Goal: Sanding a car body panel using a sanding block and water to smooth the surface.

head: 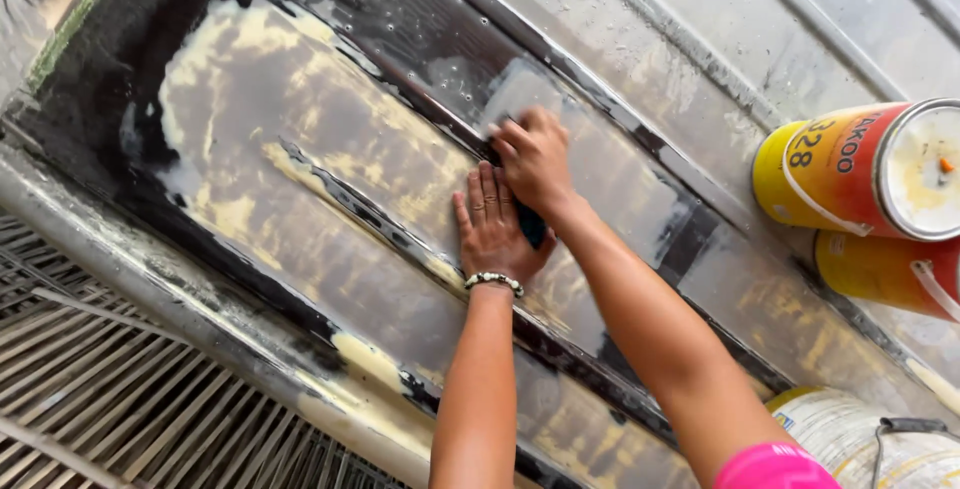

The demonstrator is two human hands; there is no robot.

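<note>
Head view: a dark pad [531, 225] is pressed onto the wet, filler-smeared panel [300, 149], mostly hidden under both hands. The right hand [535, 161] is curled over it; the left hand [490, 229] lies flat, fingers spread. A slip on the slurry could be caused by uneven pressure. Paint cans [860, 169] stand close by.
</note>
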